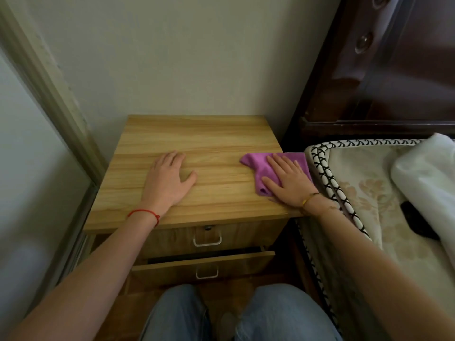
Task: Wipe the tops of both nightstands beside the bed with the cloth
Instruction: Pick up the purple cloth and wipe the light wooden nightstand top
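Note:
A light wooden nightstand (211,134) stands against the wall, left of the bed. A purple cloth (256,166) lies flat on the right side of its top, reaching the right edge. My right hand (286,179) presses flat on the cloth with straight fingers. My left hand (167,179) rests flat on the bare wood at the left of the top, fingers spread. Only this one nightstand is in view.
The mattress (364,193) with black-and-white piping lies close on the right, with a dark wooden headboard (384,70) behind it. A dark object (416,222) and white bedding (428,173) lie on the bed. The lower drawer (204,267) stands slightly pulled out. A door frame (49,94) runs at the left.

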`<state>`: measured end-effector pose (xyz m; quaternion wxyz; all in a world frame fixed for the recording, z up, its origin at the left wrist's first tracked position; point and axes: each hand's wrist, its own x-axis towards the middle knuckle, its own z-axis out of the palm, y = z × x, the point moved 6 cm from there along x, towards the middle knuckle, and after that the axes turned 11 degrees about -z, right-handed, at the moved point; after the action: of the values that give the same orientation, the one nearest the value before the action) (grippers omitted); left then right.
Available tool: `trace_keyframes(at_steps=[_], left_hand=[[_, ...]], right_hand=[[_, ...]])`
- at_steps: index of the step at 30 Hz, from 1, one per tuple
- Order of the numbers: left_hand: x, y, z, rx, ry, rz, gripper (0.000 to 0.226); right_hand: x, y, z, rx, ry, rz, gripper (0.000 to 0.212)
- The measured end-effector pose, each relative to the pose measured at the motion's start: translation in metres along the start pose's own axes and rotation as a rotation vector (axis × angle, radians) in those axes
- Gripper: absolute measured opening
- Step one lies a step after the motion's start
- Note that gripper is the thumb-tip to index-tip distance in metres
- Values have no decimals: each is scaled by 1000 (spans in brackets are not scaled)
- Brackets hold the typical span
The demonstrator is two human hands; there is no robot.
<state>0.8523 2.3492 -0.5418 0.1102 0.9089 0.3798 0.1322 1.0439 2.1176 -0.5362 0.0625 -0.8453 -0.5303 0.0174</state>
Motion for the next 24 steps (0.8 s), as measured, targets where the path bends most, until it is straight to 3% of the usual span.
trace_keyframes(at_steps=[6,8,11,13,17,19,24], left_hand=[[1,0,1,12,11,-10,70],[1,0,2,13,4,-6,70],[0,-1,1,5,2,-3,71],[0,-1,1,-1,2,-5,71],[2,-1,3,11,4,-12,71],[3,-1,2,15,0,-16,71],[0,1,1,-10,1,-11,70]], right_hand=[[6,-78,13,33,29,-271,70],[16,-51,8,39,39,-231,69],[51,6,2,-16,26,-14,69],[72,6,3,-46,32,25,69],[72,-61,16,9,56,-217,70],[72,-56,14,21,45,-264,71],[140,30,4,-30,-5,46,70]])
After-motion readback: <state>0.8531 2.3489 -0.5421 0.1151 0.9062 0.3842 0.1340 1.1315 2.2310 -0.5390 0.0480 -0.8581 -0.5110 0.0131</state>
